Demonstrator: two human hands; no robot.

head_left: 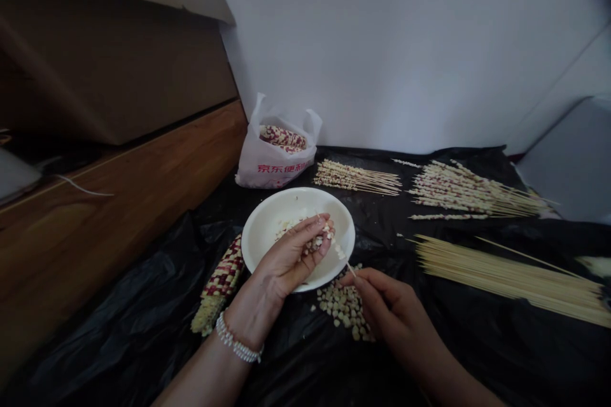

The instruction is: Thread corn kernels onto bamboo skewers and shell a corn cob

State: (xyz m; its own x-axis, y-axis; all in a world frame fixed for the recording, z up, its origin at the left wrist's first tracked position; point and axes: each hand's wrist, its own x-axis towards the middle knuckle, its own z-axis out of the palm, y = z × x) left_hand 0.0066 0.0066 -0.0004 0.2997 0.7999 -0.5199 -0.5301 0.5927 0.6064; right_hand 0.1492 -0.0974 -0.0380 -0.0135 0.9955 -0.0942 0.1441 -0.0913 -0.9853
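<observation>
While the two hands work on one stick, a brown wood bench [95,235] runs along the far left. Next to it, on a black plastic sheet [105,337], lies a corn cob [220,280] with red and white kernels. The left hand [286,261], with a bead bracelet [233,341] on its wrist, curls up over a white bowl [298,196]. Its fingers hold the top of the stick [351,269], where some kernels [317,241] sit close together. Small pale bits lie in the bowl. Behind the bowl, a white bag [251,168] holds one more cob [281,138]. The right hand [386,308] pinches the low end of the stick with its fingertips, so the hands are close but do not touch, and the stick joins them. Just left of that hand is a pile of loose kernels [344,308]. The step in hand looks like pushing kernels onto the stick. Farther right lie a small bunch of full sticks [358,178] and a big bunch of full sticks [477,194]. Below them, at the far right, lies a wide pile of bare sticks [510,280].
</observation>
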